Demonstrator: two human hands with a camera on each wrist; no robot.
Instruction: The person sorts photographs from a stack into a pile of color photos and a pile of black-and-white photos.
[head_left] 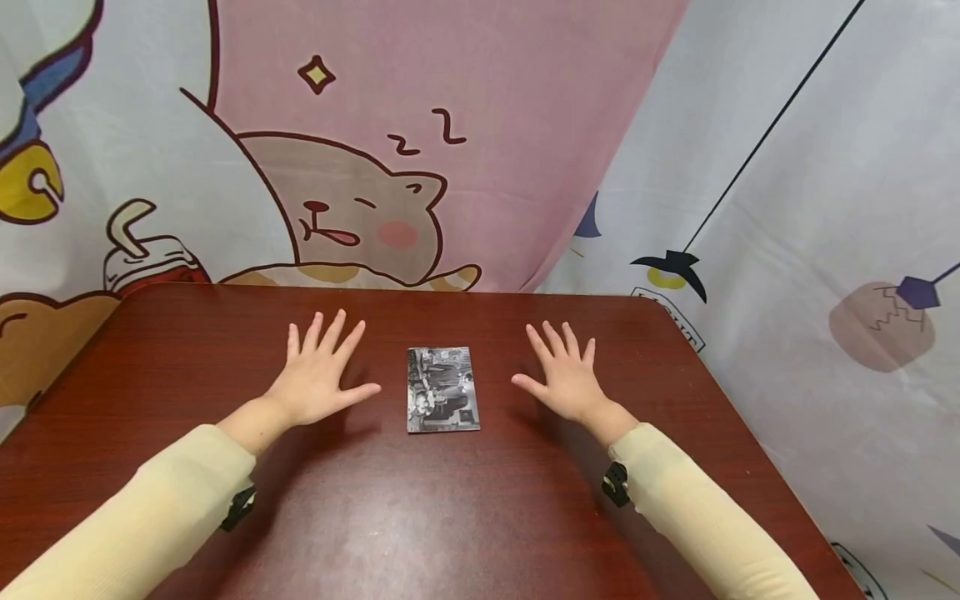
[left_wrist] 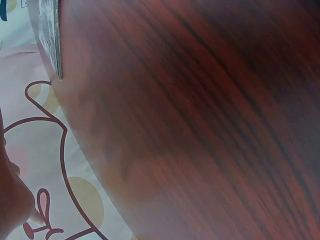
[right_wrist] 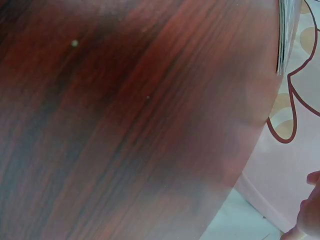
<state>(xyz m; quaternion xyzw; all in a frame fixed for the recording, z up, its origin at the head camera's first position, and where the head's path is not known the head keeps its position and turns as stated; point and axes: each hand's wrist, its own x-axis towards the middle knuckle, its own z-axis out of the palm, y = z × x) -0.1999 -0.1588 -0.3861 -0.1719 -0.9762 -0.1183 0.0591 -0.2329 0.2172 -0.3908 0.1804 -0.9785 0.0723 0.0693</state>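
A small rectangular item with a black-and-white picture (head_left: 442, 390) on its top face lies flat on the table. In the right wrist view its edge (right_wrist: 285, 40) shows several thin layers; whether it is a booklet or a pile of cards I cannot tell. To its left is my left hand (head_left: 318, 375), fingers spread and straight, holding nothing. My right hand (head_left: 568, 379) is spread the same way on the other side, apart from the item. Both hands appear raised above the table, with shadows beneath. Only parts of each hand enter the wrist views.
The table (head_left: 390, 517) is dark reddish-brown wood with rounded far corners. Behind it hangs a cloth (head_left: 510, 167) printed with cartoon animals, and another printed cloth (head_left: 787, 208) borders the right side. Dark bands (head_left: 617, 483) sit at both wrists, by the pale sleeves.
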